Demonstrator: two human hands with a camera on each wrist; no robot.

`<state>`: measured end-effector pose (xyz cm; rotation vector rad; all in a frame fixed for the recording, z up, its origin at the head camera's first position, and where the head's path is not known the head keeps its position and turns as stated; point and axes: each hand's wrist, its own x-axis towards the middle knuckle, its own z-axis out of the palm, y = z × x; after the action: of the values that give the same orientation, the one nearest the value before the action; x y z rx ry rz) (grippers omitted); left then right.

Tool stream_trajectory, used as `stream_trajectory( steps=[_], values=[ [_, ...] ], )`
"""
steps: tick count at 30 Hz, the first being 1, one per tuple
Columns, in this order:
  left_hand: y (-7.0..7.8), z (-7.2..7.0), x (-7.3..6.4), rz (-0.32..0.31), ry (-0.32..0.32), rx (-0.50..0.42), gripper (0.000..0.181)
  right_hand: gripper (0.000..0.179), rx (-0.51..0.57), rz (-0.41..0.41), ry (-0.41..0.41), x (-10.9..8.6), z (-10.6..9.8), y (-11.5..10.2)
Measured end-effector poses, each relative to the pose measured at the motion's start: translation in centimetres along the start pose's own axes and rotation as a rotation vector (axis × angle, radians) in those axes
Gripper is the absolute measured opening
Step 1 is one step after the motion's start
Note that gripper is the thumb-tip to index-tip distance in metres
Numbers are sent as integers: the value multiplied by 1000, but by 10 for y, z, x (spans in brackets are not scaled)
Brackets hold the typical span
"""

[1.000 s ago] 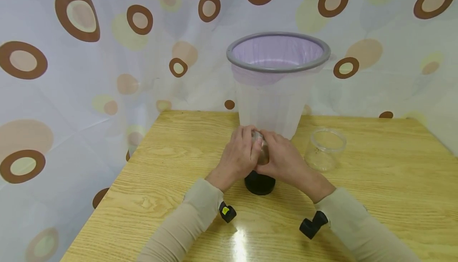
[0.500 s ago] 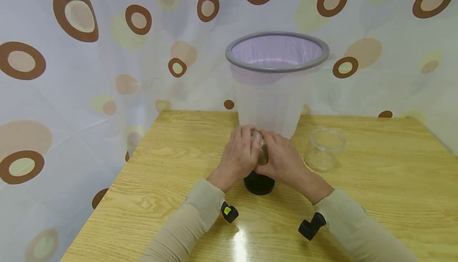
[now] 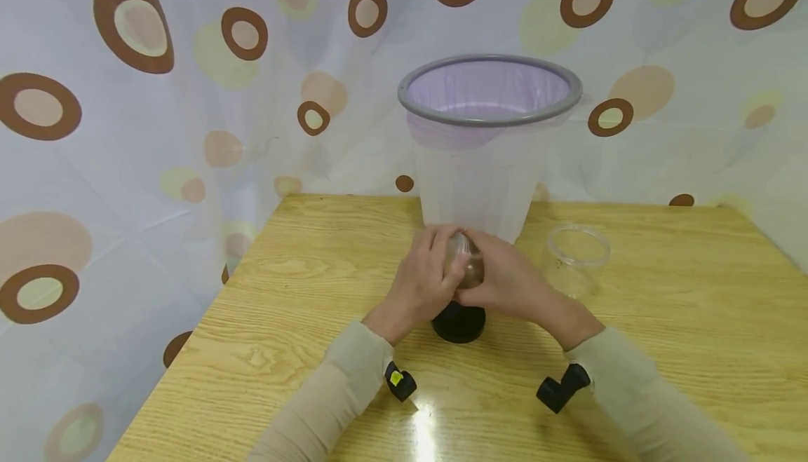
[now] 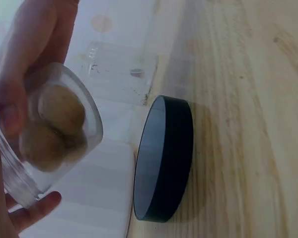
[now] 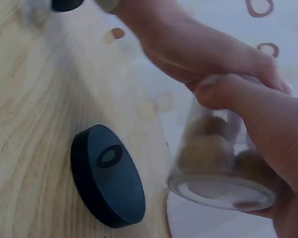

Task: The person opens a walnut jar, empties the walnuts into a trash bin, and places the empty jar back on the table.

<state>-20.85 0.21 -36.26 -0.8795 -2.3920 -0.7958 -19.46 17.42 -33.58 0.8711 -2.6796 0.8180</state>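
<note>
A clear glass jar [image 3: 466,269] with several brown round pieces inside is held up between both hands, over a black disc-shaped thing [image 3: 459,324] on the table. My left hand [image 3: 418,280] grips the jar's left side and upper end with curled fingers. From the right, my right hand [image 3: 510,280] wraps its thumb and fingers round it. In the right wrist view the base of the jar [image 5: 208,153] is above table level, tilted. The left wrist view shows the brown pieces through the glass, and the black disc [image 4: 178,158] beside it, apart from the jar.
Behind the hands stands a translucent bin [image 3: 476,181] with a grey rim and purple liner. A clear open-topped container [image 3: 576,266] with dark specks sits to the right on the wooden table [image 3: 682,322]. A patterned curtain [image 3: 189,97] hangs behind and left.
The jar has turned or tilted slightly, so more of it shows between the hands. My right wrist has shifted a little to the right; the black disc stays put.
</note>
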Motion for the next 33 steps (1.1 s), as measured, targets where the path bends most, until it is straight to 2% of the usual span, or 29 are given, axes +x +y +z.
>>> stream_trajectory(
  steps=[2,6,9,14,17,22,25,33],
  values=[
    [-1,-1,-2,95,11,6,67,77,107,29,-60,-2,-5,2],
    [-2,-3,-4,259,47,2,68,74,236,73,-192,-5,-15,6],
    [-3,-5,-4,318,70,-18,65,77,308,96,-281,-5,-21,8],
    [-3,-7,-3,377,101,-40,67,82,416,102,-381,-6,-26,11],
    [-2,-7,-2,372,89,-51,64,84,446,114,-406,-7,-26,12],
    [0,-8,-3,280,49,-63,54,76,453,109,-407,-7,-20,13],
    [0,-9,-4,243,51,-54,55,69,434,85,-384,-5,-15,12],
    [1,-11,-1,252,80,-29,50,74,354,51,-276,-5,-12,9]
  ],
)
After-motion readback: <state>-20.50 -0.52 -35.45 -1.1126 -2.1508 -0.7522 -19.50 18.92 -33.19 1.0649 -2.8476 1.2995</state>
